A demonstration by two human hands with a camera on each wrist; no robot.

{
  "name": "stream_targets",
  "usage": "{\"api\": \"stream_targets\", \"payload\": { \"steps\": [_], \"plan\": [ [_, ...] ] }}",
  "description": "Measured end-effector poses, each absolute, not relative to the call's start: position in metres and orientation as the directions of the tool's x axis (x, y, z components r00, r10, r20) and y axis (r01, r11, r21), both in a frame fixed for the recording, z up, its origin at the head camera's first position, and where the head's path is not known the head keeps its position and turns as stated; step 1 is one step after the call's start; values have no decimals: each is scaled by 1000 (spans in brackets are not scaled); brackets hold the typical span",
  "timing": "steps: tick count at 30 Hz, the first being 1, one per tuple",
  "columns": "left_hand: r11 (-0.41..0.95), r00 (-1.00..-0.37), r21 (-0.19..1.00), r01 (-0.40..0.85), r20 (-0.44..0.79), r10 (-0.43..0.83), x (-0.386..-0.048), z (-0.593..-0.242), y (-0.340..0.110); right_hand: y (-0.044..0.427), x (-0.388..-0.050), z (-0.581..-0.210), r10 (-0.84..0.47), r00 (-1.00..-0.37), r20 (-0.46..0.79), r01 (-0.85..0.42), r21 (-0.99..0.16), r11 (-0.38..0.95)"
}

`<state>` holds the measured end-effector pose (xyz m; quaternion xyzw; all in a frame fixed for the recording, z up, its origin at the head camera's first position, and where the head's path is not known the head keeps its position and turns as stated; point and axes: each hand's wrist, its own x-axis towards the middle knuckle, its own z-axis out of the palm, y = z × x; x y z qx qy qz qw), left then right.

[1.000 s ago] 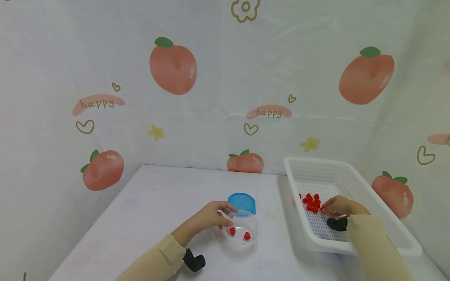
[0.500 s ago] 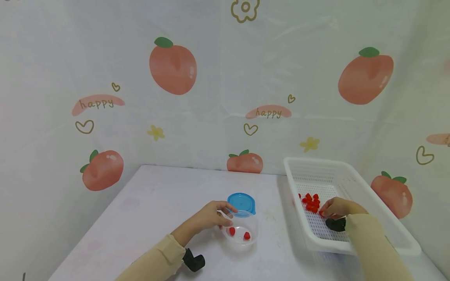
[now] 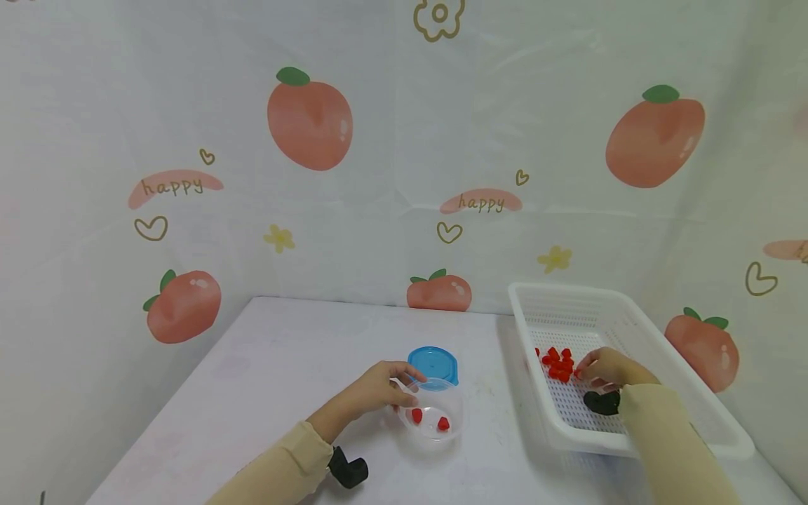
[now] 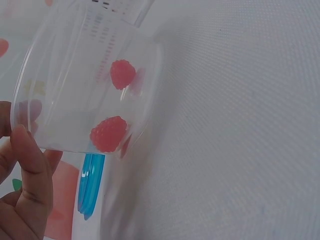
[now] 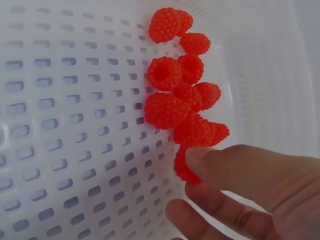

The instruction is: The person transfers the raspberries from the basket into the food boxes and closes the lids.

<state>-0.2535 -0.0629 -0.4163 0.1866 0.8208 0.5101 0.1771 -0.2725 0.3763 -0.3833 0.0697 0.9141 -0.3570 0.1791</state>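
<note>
My left hand pinches the rim of a clear round tub on the table. Two red raspberries lie in the tub, apart from each other. In the white basket, my right hand has its thumb and fingers on one raspberry at the near end of a cluster. In the right wrist view, several other raspberries lie close together on the basket's slotted floor; the thumb covers part of the touched one.
A blue lid lies just behind the tub on the white table. A black strap-like piece is at the right wrist and another by the left wrist. A printed curtain stands behind.
Inside the basket, my right hand has shifted slightly, a little farther back than half a second ago, still at the cluster's edge. My left hand and the tub have not visibly moved.
</note>
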Motion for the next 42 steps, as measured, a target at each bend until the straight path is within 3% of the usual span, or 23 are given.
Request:
{"api": "stream_targets", "payload": {
  "steps": [16,29,42],
  "plan": [
    [415,-867,900,131,-98,488,-257,-420,-62,374,-287,-377,-28,-976,-217,115,-619,777],
    [424,-870,896,129,-103,482,-256,-419,-61,356,-281,-362,-102,-994,-39,-47,-692,720],
    [429,-872,893,133,-99,478,-256,-419,-61,326,-273,-346,7,-999,37,-23,-742,670]
  ]
}}
